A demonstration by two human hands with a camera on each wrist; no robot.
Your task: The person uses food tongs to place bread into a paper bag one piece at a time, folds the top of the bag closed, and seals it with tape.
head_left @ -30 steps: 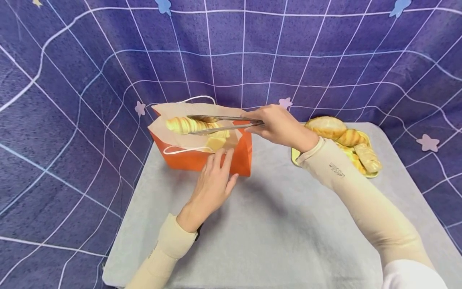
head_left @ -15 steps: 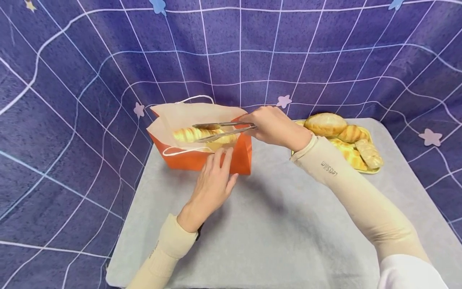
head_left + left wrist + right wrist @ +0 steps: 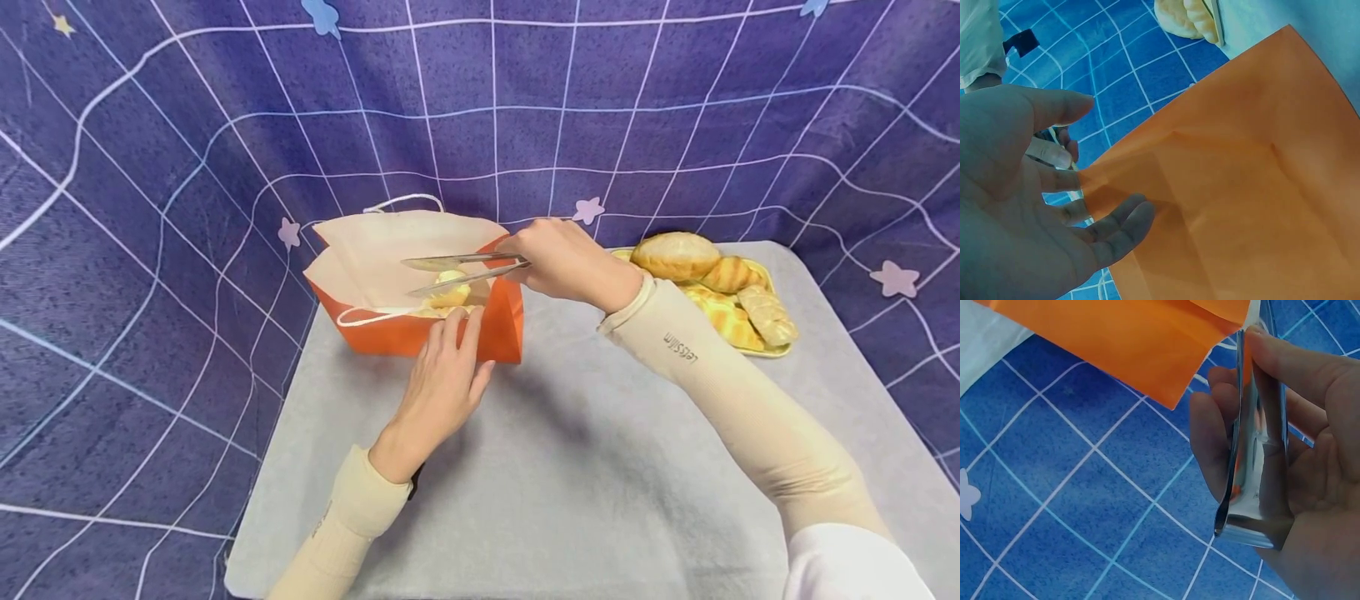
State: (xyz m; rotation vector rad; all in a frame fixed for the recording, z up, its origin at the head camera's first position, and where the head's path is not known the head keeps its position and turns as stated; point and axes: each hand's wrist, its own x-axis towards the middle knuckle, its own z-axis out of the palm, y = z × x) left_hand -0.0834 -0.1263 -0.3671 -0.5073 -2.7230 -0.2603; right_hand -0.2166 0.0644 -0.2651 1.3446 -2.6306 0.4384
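Observation:
An orange paper bag point(image 3: 390, 335) with white string handles stands upright with its mouth spread. My left hand point(image 3: 444, 371) has fingers hooked over its near rim. In the left wrist view, two fingers pass behind the edge of the bag point(image 3: 1229, 187), two lie on its outside, and the thumb is away. My right hand point(image 3: 558, 258) grips metal tongs point(image 3: 435, 262) near their joined end, their arms spread, tips over the bag's mouth. Between them a yellow bread piece point(image 3: 453, 297) shows low inside, partly hidden by the rim. The right wrist view shows fingers around the tongs point(image 3: 1250, 481).
At the right of the grey table point(image 3: 600, 467), a yellow tray point(image 3: 780, 348) bears several breads: a round loaf point(image 3: 675, 256), a ridged roll point(image 3: 731, 275) and others. A purple grid-patterned cloth point(image 3: 525, 92) rises behind and at both sides.
The ridged bread roll has gone from between the tongs down into the bag. The tongs now stand apart over it. My left hand has stayed at the rim.

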